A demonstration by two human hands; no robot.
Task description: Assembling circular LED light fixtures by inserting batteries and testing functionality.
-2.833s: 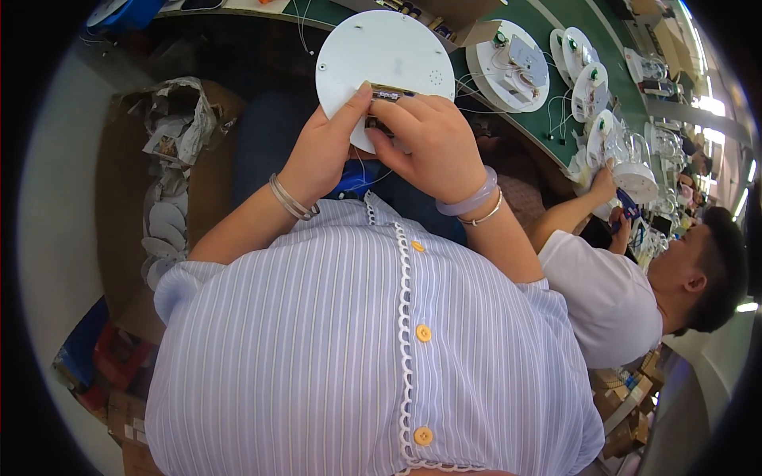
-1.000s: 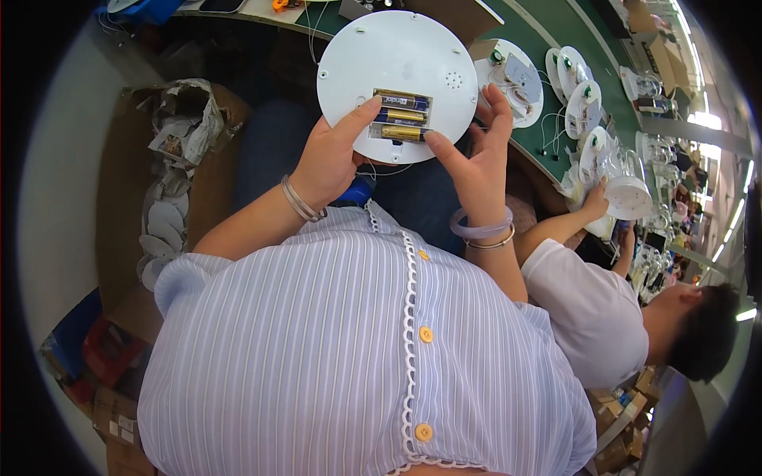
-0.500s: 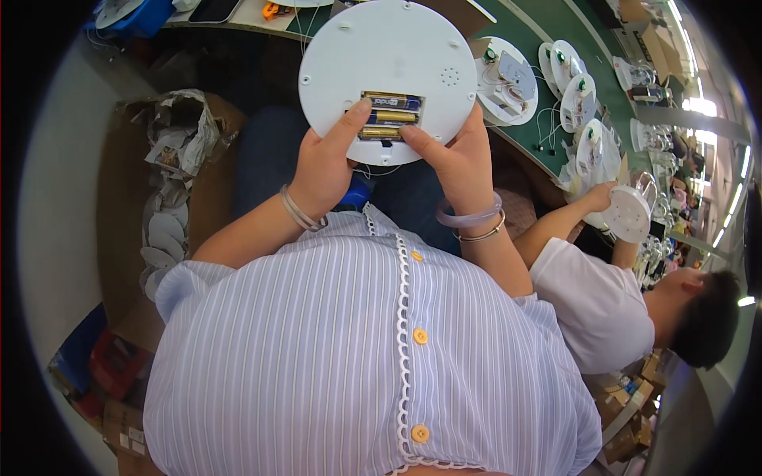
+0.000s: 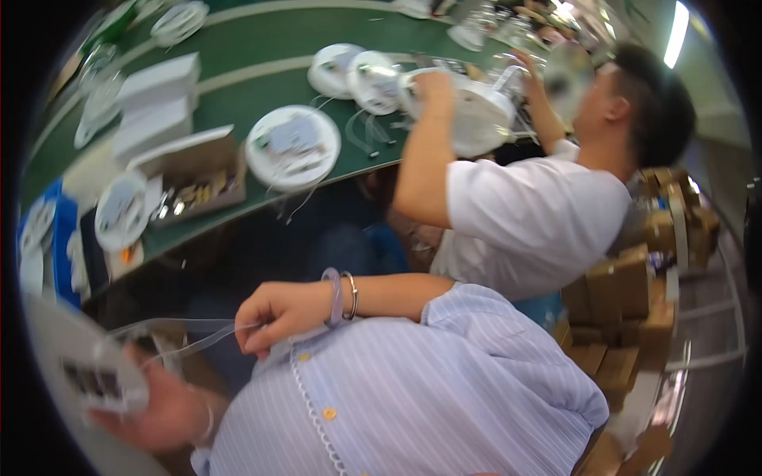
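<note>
1. We see the white disc [image 4: 127, 385] at the near left, off the table, in the left hand [image 4: 159, 404]. Its fingers and thumb are spread about the disc's right edge; through the blur, we cannot tell how hard they press.
2. The right hand [image 4: 271, 320] is near the middle, fingers curled inward, pinching the pale wires [image 4: 202, 344] that run across from the disc.
3. We judge the disc light, stiff and a little slick, like moulded plastic. We would hold it by the rim, clear of the dark recess [image 4: 91, 381] in its face, whose contents are too smeared to make out.
4. The wires look thin, limp and fragile at their joints; we would pinch them softly and leave slack.
5. Beyond, on the smooth green table [image 4: 238, 91], lies another round white piece [image 4: 294, 147] bearing a flat grey plate.
6. To its left, we note a matte cardboard box [image 4: 236, 181] with small, shiny gold and silver-toned pieces inside, and farther left a glossy blue bin [image 4: 65, 254].
</note>
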